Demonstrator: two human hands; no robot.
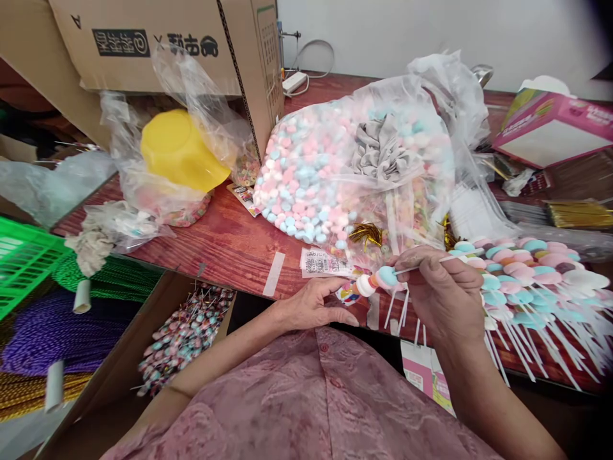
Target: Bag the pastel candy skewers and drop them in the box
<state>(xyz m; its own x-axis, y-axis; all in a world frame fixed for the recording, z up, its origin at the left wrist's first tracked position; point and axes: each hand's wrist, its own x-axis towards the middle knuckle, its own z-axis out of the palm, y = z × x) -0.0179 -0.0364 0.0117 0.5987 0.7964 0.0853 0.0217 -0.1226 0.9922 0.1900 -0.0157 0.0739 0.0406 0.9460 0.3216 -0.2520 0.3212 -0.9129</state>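
My right hand [443, 297] pinches the white stick of a marshmallow skewer [385, 277], which points left and slightly down. Blue, pink, orange and white pieces are threaded on it, with a small colourful printed piece [347, 292] at its far end. My left hand [318, 305] is beside that end, thumb and fingers apart around it; whether a fingertip touches it I cannot tell. To the right of my right hand lies a heap of finished-looking marshmallow skewers [531, 275], their white sticks hanging over the table's front edge.
A big clear bag of pastel marshmallows [306, 172] fills the table's [225, 236] middle. Left of it are a yellow bowl [179, 147] in plastic and a cardboard box [167, 45]. Below left, an open carton holds many wrapped skewers [186, 338]. A pink box [555, 121] stands back right.
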